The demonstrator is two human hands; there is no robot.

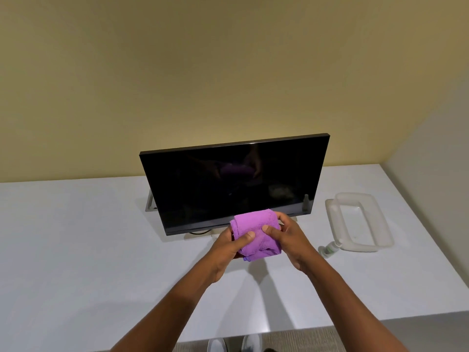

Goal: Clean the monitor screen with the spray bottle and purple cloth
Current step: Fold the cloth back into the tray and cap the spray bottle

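A black monitor stands on the white table, its dark screen tilted back and showing a faint reflection of the cloth. Just in front of its lower edge I hold a bunched purple cloth in both hands. My left hand grips it from the left with the thumb on top. My right hand grips it from the right, thumb pressed into the fabric. A small spray bottle with a white cap and green label lies on the table to the right of my hands.
A translucent plastic tray sits at the right, touching the bottle's top. The white table meets a yellow wall behind the monitor and a wall at the right. The table's front edge is near my shoes.
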